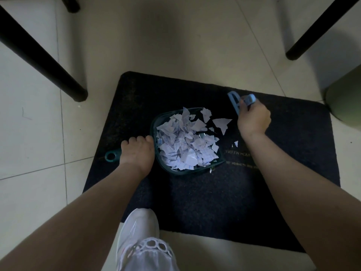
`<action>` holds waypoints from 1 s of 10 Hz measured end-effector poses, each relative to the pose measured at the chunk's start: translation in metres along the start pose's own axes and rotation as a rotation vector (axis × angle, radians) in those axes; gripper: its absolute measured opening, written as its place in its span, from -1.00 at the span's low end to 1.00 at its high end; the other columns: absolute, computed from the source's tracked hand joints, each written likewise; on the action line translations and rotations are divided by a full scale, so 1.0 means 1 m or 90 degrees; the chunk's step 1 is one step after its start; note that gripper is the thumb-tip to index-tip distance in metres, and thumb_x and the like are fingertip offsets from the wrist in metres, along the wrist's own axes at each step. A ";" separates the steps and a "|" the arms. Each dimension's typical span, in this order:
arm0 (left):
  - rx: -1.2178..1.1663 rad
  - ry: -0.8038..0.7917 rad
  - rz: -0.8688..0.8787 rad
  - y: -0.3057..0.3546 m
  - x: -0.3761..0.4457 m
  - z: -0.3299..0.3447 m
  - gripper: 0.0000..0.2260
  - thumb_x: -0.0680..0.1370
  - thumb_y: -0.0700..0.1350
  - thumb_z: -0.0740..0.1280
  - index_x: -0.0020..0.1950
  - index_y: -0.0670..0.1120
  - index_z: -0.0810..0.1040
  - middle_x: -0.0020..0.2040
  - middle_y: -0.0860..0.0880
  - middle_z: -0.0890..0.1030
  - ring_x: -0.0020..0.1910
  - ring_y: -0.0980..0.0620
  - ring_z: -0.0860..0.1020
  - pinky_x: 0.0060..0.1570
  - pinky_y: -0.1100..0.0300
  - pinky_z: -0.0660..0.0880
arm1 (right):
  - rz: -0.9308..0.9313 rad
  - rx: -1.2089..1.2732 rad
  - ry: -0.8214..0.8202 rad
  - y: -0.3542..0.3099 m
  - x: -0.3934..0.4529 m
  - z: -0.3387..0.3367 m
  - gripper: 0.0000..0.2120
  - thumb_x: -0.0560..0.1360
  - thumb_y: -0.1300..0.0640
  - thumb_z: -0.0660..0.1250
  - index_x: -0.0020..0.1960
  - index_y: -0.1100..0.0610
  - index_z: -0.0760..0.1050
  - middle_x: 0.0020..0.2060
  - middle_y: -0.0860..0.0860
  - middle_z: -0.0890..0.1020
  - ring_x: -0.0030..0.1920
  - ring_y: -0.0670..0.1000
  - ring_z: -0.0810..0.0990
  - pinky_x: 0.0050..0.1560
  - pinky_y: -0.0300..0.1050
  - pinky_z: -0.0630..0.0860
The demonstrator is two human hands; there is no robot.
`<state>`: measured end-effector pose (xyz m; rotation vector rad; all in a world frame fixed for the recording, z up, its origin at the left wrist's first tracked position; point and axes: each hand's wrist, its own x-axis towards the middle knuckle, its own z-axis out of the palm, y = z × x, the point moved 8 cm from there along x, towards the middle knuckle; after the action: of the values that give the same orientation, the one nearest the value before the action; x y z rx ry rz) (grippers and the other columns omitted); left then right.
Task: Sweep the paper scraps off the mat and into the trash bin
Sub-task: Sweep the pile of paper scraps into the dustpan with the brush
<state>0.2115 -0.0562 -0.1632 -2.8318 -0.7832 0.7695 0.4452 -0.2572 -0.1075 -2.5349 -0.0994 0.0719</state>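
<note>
Pale glazed tile floor (39, 133), grey grout lines, fills the scene. Black furniture legs (43, 55) slant across the far left and far right corners.

Black coarse-pile mat (195, 192), rectangular, lies at centre on the floor; faint lettering on its right half, too small to read.

Green trash bin (345, 98), only part of its wall showing at the right edge, stands just beside the mat's far right corner.

Dark teal dustpan (156, 126) rests on the mat at centre, mouth toward the right, ringed handle end pointing left past the mat's edge.

White shoe (138, 227), toe on the mat's near edge, with a white lace-trimmed hem below it.

Left hand (136, 151), grip clamped on the dustpan handle, knuckles up.

Right hand (254, 118), grip closed round a light blue hand brush (234, 100), right of the dustpan mouth, the brush's head pointing far-left.

Paper scraps (185, 145), white with blue grid lines, heaped inside the dustpan. A few pieces lie on the mat at the pan's mouth, and one small one near the right wrist.
</note>
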 end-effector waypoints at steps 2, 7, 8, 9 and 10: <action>0.000 -0.001 0.000 0.000 -0.001 0.000 -0.71 0.52 -0.19 0.24 0.22 -0.14 0.32 0.17 -0.14 0.48 0.16 -0.14 0.47 0.12 0.01 0.40 | -0.058 -0.040 -0.134 -0.016 -0.023 0.042 -0.69 0.60 0.00 0.16 0.07 0.20 0.54 -0.09 0.14 0.65 -0.09 0.13 0.63 -0.15 -0.17 0.43; -0.001 -0.004 0.000 0.002 -0.002 -0.002 -0.71 0.53 -0.18 0.23 0.24 -0.14 0.32 0.18 -0.13 0.48 0.17 -0.13 0.47 0.13 0.02 0.40 | -0.047 -0.041 -0.079 -0.012 -0.025 0.023 -0.70 0.61 0.04 0.17 0.10 0.24 0.54 -0.04 0.19 0.65 -0.04 0.16 0.62 -0.15 -0.19 0.34; -0.002 -0.002 -0.001 0.002 -0.002 -0.002 -0.71 0.53 -0.18 0.23 0.24 -0.14 0.32 0.19 -0.14 0.48 0.17 -0.13 0.47 0.13 0.02 0.40 | -0.063 -0.022 -0.111 -0.012 -0.041 0.033 -0.71 0.60 0.04 0.18 0.07 0.22 0.56 -0.09 0.14 0.65 -0.09 0.11 0.61 -0.16 -0.17 0.40; 0.001 0.001 0.002 0.002 -0.002 -0.003 -0.71 0.53 -0.18 0.23 0.24 -0.14 0.32 0.18 -0.14 0.48 0.17 -0.13 0.47 0.13 0.02 0.40 | -0.042 0.052 -0.101 -0.005 -0.044 0.025 -0.73 0.59 0.02 0.21 0.03 0.18 0.57 -0.20 0.06 0.62 -0.15 0.10 0.62 -0.16 -0.10 0.50; -0.001 0.001 0.001 0.002 -0.002 -0.003 -0.71 0.53 -0.17 0.24 0.24 -0.14 0.32 0.19 -0.14 0.48 0.17 -0.13 0.47 0.13 0.01 0.40 | 0.002 0.096 -0.030 0.002 -0.031 0.005 -0.72 0.58 0.00 0.23 -0.05 0.22 0.56 -0.21 0.11 0.63 -0.20 0.09 0.62 -0.15 0.02 0.58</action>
<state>0.2122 -0.0594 -0.1604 -2.8351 -0.7819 0.7667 0.4139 -0.2587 -0.1117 -2.3838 -0.1047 0.1356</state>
